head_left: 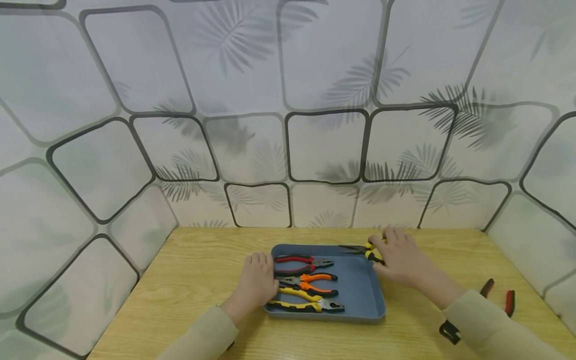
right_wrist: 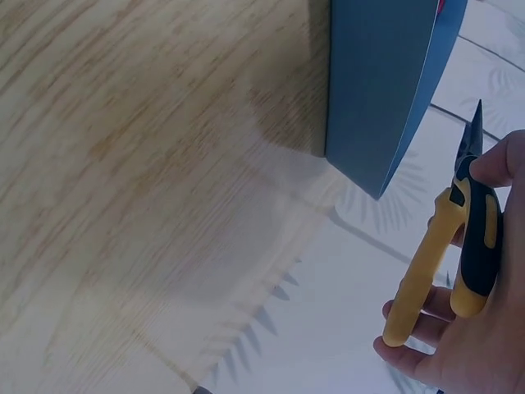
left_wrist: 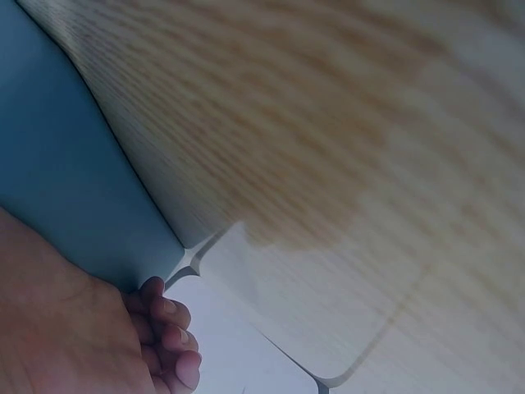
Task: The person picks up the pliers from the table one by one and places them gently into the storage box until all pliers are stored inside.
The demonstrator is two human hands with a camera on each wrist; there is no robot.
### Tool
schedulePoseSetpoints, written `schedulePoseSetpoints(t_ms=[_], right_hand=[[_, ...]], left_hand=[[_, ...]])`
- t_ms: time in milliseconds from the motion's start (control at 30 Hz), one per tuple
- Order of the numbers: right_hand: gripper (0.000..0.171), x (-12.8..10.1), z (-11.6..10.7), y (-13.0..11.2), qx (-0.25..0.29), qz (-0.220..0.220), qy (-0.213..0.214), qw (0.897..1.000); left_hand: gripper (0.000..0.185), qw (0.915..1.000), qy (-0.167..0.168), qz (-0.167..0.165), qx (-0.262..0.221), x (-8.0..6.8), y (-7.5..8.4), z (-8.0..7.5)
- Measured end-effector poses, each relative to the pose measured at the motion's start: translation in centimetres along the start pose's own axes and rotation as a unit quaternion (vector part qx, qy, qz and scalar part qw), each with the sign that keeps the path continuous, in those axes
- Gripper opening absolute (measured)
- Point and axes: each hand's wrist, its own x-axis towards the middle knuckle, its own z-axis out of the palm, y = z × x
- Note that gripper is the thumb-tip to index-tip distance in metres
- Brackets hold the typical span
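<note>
My left hand [head_left: 256,280] grips the left wall of a blue-grey tray [head_left: 366,300], thumb at the rim and fingers bent outside it. In the left wrist view those fingers [left_wrist: 176,332] curl beside the tray's outer wall [left_wrist: 74,172]. Long-nose pliers [right_wrist: 476,222] with yellow and black handles are held in my right hand [head_left: 402,257], handles spread. Their jaws point left over the tray's back right corner. Inside the tray lie red-and-black pliers [head_left: 294,259], orange-and-black pliers [head_left: 310,281] and yellow-and-black pliers [head_left: 310,302], one in front of another.
At the right of the wooden table [head_left: 189,280], another tool with red and black handles [head_left: 510,302] lies partly hidden under my right sleeve [head_left: 486,320]. Patterned cloth-like walls [head_left: 252,205] rise behind and at both sides of the table.
</note>
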Motion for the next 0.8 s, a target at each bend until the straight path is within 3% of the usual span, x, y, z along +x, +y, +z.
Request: schedulePoseSetpoints(t_ms=[800], right_hand=[[0.049,1.0,1.4,-3.1,-0.018,-0.021,0.007,1.000]], left_hand=[[0.050,0.9998,0.016,0.006,0.005,-0.2,0.0,0.1]])
